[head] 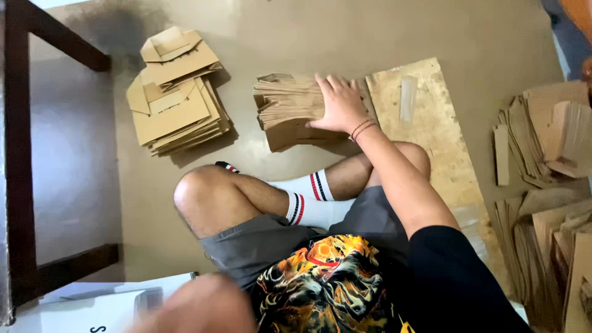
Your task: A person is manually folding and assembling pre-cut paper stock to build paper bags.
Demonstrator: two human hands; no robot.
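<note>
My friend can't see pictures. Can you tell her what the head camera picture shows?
A person sitting cross-legged on a tan floor presses their right hand flat on a stack of folded brown cardboard pieces. A second cardboard stack lies to its left, a worn wooden board to its right, and more cardboard piles at the right edge. The left hand is a blur at the bottom.

Matt brown cardboard stack [290,108], rough chipboard [431,129]
</note>
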